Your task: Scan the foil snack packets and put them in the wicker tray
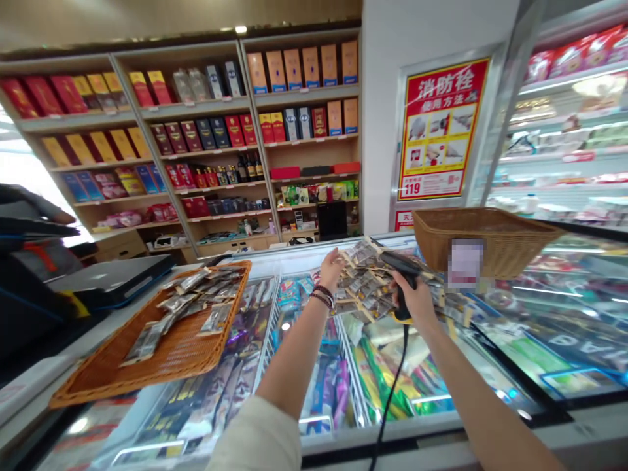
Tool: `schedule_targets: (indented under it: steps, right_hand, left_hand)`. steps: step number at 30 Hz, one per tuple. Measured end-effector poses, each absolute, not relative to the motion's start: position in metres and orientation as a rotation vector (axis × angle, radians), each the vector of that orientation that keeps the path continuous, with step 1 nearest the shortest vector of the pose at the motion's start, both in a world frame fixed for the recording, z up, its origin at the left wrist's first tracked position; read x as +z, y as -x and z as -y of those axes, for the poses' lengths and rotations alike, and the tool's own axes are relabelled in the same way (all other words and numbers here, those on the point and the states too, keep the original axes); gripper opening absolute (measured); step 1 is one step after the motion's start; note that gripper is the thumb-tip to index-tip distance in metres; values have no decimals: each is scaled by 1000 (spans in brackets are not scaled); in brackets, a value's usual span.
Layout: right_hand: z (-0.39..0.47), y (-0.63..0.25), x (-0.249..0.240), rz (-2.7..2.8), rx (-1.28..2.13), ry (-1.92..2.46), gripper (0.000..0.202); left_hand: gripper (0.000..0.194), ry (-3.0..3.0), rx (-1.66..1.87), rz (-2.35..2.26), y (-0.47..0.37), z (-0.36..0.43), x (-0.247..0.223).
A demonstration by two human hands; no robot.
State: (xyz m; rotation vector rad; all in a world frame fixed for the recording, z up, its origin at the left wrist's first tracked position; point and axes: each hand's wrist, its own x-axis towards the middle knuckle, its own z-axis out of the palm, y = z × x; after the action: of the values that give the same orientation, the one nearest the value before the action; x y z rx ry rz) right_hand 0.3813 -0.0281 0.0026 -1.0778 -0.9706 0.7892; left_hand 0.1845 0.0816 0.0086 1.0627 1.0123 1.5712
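Far left, a flat dark device (115, 278) is resting on the counter. Next, an orange-brown wicker tray (203, 356) is standing askew at the left end of a glass-topped case (353, 441), small packets (179, 302) lying loose in it, mostly toward the far side. Boxed goods are lining the shelves (206, 155) behind.

Middle: the left hand (331, 269), bracelets (322, 296) on the wrist, is reaching to the left edge of a packet pile (363, 288) that is lying on top of the case; cannot tell whether its fingers are gripping one. Colourful wrapped goods (370, 366) are showing below.

Right of this, a black scanner (400, 263) is pointing over the pile, the right hand (417, 299) wrapping its handle, a cable (396, 376) hanging down. A red-and-yellow poster (444, 131) is hanging on the wall behind. Farther right, a brown basket (515, 252) is standing beside the pile.
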Motion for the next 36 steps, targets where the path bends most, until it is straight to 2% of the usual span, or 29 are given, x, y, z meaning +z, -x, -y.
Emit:
schedule_targets:
  steps: [3, 7, 11, 16, 23, 26, 31, 36]
  right_hand:
    - [30, -381, 2, 1020, 788, 1090, 62]
    - [31, -372, 3, 1107, 769, 1099, 61]
    - [32, -357, -3, 1176, 787, 1098, 59]
    - [29, -316, -8, 1333, 843, 1100, 55]
    - [33, -220, 17, 1393, 896, 938, 56]
    - [38, -181, 20, 1450, 924, 894, 56]
    - [48, -136, -1, 1485, 970, 918, 58]
    - [50, -126, -16, 1542, 979, 965, 59]
  left_hand:
    - [69, -1049, 1637, -1124, -188, -84, 3]
    - [53, -1245, 1686, -1343, -152, -73, -13]
    - [42, -1554, 1683, -1541, -84, -52, -19]
    - [37, -1742, 1641, -1810, 14, -18, 0]
    - [38, -1474, 1392, -2367, 133, 38, 18]
    - [43, -1313, 1234, -2413, 160, 57, 10]
    - [31, -1229, 1082, -2306, 171, 70, -7]
    - [39, -1216, 1297, -2256, 168, 72, -13]
